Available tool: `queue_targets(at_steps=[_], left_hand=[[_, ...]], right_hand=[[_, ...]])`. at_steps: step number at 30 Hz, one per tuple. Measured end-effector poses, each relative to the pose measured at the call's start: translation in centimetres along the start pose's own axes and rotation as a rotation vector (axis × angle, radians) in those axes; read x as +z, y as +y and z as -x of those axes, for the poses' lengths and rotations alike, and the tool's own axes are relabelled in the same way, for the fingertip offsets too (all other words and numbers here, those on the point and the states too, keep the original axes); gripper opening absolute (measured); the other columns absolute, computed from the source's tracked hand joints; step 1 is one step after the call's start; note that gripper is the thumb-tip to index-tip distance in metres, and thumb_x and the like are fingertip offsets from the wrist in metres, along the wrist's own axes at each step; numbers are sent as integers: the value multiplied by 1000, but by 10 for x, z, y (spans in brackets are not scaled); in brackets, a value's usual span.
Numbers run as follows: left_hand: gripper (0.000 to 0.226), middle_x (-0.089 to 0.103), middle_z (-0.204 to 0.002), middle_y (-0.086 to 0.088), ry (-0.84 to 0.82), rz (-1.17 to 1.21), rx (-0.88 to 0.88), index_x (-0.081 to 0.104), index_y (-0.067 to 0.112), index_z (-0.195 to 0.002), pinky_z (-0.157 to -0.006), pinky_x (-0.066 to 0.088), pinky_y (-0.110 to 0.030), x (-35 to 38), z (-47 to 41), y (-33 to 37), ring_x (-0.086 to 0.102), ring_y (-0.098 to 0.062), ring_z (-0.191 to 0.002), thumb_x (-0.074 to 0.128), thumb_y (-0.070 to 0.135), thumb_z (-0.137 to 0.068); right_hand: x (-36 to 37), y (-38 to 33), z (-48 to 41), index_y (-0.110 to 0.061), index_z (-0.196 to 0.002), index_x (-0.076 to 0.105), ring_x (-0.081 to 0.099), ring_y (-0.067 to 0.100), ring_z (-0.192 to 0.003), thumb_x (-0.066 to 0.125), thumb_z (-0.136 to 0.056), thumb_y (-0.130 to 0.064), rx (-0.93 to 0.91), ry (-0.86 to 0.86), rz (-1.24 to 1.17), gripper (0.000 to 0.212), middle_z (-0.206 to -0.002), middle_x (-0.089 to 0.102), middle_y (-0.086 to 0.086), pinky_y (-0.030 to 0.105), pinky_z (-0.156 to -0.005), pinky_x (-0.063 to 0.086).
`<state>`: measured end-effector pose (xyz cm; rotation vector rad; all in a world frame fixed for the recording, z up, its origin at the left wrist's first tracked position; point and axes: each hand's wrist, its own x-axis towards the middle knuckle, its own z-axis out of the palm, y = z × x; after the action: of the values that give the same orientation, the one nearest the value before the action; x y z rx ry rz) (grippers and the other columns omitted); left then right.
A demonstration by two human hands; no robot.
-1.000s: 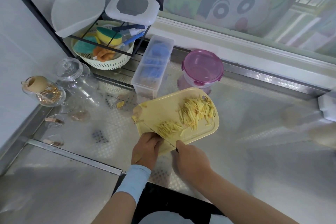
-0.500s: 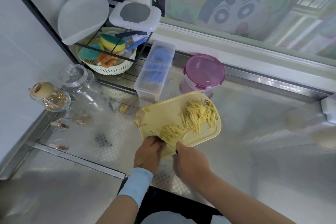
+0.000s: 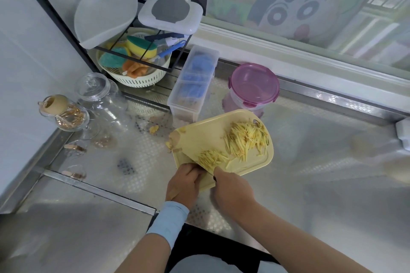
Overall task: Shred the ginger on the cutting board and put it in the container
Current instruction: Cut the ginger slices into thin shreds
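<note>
Cutting board [image 3: 199, 137], near edge: ginger bundle [image 3: 209, 158] just ahead of both hands, close together, left hand [image 3: 183, 184] curled on it, right hand [image 3: 231, 188] gripping knife [image 3: 214, 177]; ginger shreds [image 3: 246, 139] heaped toward far-right corner, lidded container [image 3: 254, 86] beyond.

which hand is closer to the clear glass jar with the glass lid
Left. The left hand lies right of the clear glass jar, toward the camera; the right hand is farther right.
</note>
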<state>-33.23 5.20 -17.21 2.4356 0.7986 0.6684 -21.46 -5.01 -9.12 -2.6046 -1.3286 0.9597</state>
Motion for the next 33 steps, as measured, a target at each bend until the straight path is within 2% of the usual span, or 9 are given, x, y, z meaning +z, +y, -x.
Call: queue_targets(at_steps=[6, 13, 17, 20, 24, 28, 33], left_hand=[[27, 67, -92, -4, 31, -25, 34, 74, 12, -84, -63, 50, -27, -1, -1, 1, 53, -17, -92, 51, 25, -87], [28, 66, -93, -3, 1, 19, -18, 74, 12, -87, -57, 52, -29, 1, 1, -1, 53, -16, -91, 50, 27, -89], [27, 65, -94, -1, 4, 20, -7, 73, 13, -87, -62, 48, -26, -1, 0, 0, 53, -15, -90, 49, 25, -88], [27, 65, -93, -4, 11, -17, 3, 73, 11, -84, -62, 49, -26, 0, 1, 0, 52, -16, -90, 49, 24, -87], [27, 66, -92, -5, 20, -25, -18, 73, 11, -83, -61, 49, -27, 3, 3, -1, 53, -17, -90, 49, 24, -87], [26, 65, -93, -5, 13, 15, -17, 72, 11, -84, -68, 40, -21, 1, 2, 0, 52, -17, -90, 50, 24, -88], [25, 65, -94, -3, 5, 14, -33, 72, 12, -85, -68, 42, -21, 0, 2, 1, 53, -18, -91, 50, 24, -89]], right_hand=[[10, 14, 19, -24, -93, 32, 46, 29, -67, 43, -100, -28, 30, 37, -9, 14, -69, 40, -4, 35, -58, 34], [10, 4, 6, -22, -93, 34, 51, 31, -73, 41, -95, -19, 19, 9, 5, 9, -77, 45, 0, 36, -61, 42], [7, 5, 3, -22, -93, 33, 50, 30, -68, 42, -94, -16, 21, 17, 19, 11, -70, 41, -2, 35, -58, 40], [10, 10, 10, -24, -91, 33, 50, 27, -64, 43, -95, -21, 26, 44, 21, 10, -70, 45, -2, 36, -55, 44], [13, 17, 22, -24, -92, 31, 43, 22, -57, 46, -96, -24, 31, 38, 22, 15, -68, 44, -2, 35, -50, 32], [14, 11, 9, -23, -94, 33, 51, 28, -67, 43, -96, -20, 36, 30, 9, 10, -73, 47, -1, 35, -56, 38], [10, 3, 1, -23, -94, 33, 52, 30, -67, 43, -94, -13, 27, 16, 2, 14, -70, 44, -1, 34, -55, 40]])
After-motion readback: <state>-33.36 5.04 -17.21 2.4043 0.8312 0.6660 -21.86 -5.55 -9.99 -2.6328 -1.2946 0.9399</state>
